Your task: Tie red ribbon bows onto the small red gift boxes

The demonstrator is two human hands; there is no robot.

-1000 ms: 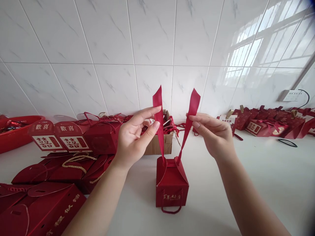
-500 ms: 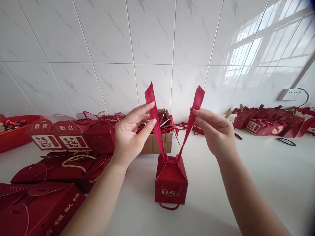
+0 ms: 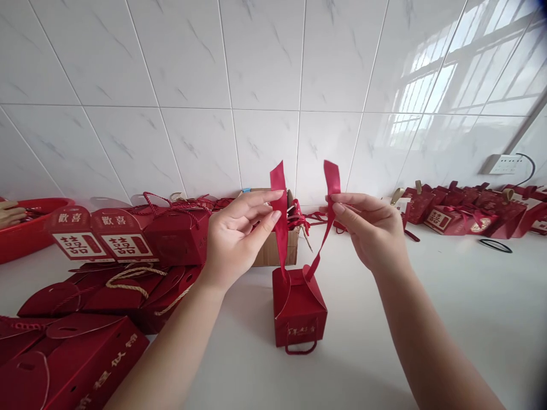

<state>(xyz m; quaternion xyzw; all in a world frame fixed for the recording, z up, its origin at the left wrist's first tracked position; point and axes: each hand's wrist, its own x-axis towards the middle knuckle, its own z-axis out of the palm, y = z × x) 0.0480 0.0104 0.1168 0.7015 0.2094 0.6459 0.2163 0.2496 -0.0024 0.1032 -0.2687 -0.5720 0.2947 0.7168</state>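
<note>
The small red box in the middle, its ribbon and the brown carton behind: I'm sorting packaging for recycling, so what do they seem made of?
Small red box: probably stiff card with a low sheen, judging by crisp folds and pale edges.
Ribbon: likely satin, thin and softly glossy; which fibre, I can't tell.
Brown carton: apparently cardboard, matt, going by its dull brown wall.

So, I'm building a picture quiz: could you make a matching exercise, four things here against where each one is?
1. Ribbon ends
2. Cardboard carton
3. Red basin
4. White socket

A. Far left, with a co-worker's hand at it
B. On the tiled wall, at right
C. Pinched in the left hand and right hand
D. On the table, behind the small red box

Pairs: 1-C, 2-D, 3-A, 4-B
</note>
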